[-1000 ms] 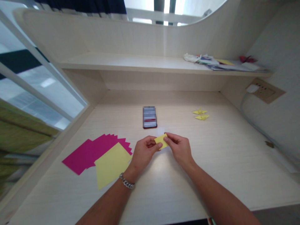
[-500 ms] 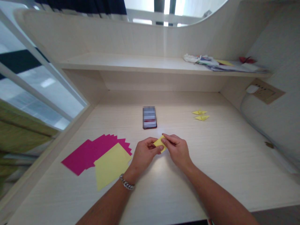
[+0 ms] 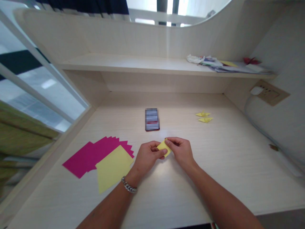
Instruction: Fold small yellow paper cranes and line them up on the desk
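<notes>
— Fingers (image 3: 154,144), yours: condition?
— Engaged on both sides. Item held: one small folded yellow paper (image 3: 162,145), pinched between your left hand (image 3: 145,156) and your right hand (image 3: 183,152), mid-tabletop (image 3: 157,200), nearer you than the phone (image 3: 152,119).
— Pose of each?
— Left: your forearm slants in from the lower left, back of the hand up, thumb laid on the paper's near side, the rest curled; chain bracelet (image 3: 129,185) at the wrist. Right: your forearm slants in from the lower right, thumb on the paper's far right corner, index finger bent behind it. Whether either hand rests on the tabletop, I cannot tell.
— Other items about you?
— Beside your left wrist: one flat yellow sheet (image 3: 113,171), overlapping fanned magenta sheets (image 3: 82,159). Well beyond your right hand: two folded yellow figures (image 3: 206,120), close together.
</notes>
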The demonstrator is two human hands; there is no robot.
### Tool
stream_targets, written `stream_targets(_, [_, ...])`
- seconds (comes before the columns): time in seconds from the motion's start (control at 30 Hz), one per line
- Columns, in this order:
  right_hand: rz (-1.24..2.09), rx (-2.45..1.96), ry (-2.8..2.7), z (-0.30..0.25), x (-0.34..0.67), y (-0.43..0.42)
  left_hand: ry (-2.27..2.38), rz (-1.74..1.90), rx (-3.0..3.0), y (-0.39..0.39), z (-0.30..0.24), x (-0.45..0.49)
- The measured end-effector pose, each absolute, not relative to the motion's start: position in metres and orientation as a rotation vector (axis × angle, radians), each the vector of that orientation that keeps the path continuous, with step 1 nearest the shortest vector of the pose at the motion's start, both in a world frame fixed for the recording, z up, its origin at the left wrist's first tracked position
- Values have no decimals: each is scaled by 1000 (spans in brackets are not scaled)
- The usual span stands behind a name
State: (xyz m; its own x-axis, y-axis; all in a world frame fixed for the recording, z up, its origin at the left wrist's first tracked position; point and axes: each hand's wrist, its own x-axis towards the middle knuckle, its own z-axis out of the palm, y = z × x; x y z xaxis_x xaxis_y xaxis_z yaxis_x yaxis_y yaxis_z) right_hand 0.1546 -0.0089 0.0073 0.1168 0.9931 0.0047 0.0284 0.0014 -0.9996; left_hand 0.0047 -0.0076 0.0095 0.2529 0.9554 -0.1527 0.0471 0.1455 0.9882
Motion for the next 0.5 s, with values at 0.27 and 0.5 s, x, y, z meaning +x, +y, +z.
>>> stream_targets(0.27, [1079, -1285, -1137, 9, 157, -8, 888, 907, 967, -6, 9, 3])
stream_targets(0.5, [1080, -1292, -1116, 8, 158, -7, 950, 849, 1114, -9, 14, 5])
